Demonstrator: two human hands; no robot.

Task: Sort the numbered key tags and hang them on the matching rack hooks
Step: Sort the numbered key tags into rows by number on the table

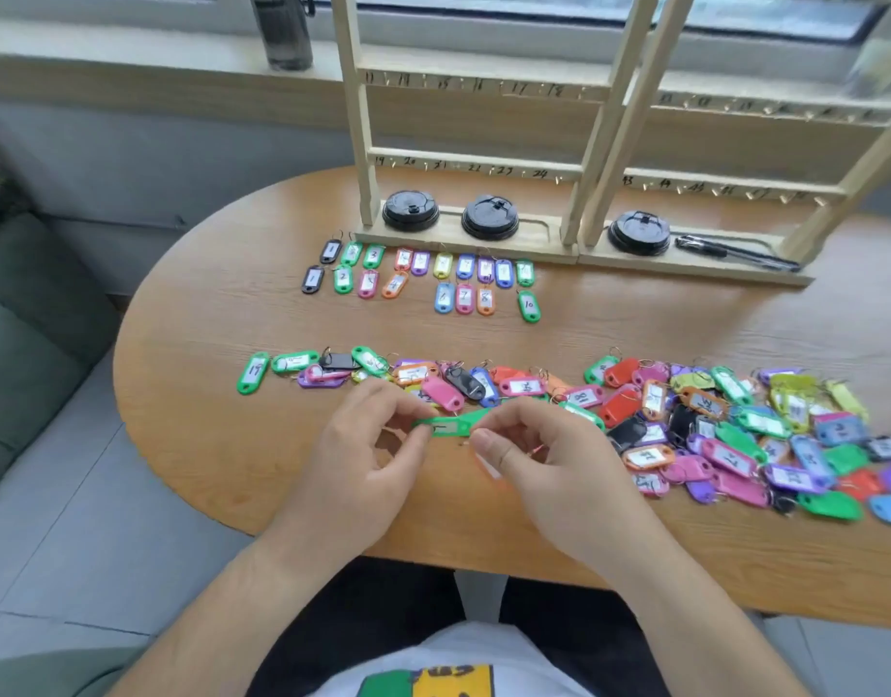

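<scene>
Held tag: a green key tag [447, 427] lies level just above the near part of the tabletop [207, 319], between the two hands. Its white label faces up, and the number is too blurred to read.
Left grip: the left hand [353, 447] pinches the tag's left end between thumb and forefinger, with the other fingers loosely curled.
Right grip: the right hand [551, 462] pinches the tag's right end with thumb and curled forefinger. Something orange-pink shows under its fingers, unclear.
Unsorted tags: a loose pile of tags [710, 425] in many colours runs across the tabletop just beyond the hands and thickens to the right.
Sorted tags: two short rows of sorted tags [423, 276], with numbers up to 10 readable, lie in front of the rack base.
Racks: two wooden racks [476, 168] stand side by side at the far edge, their numbered rails bare of tags.
Rack bases: three black lids [490, 217] and a black pen [735, 254] rest there.
</scene>
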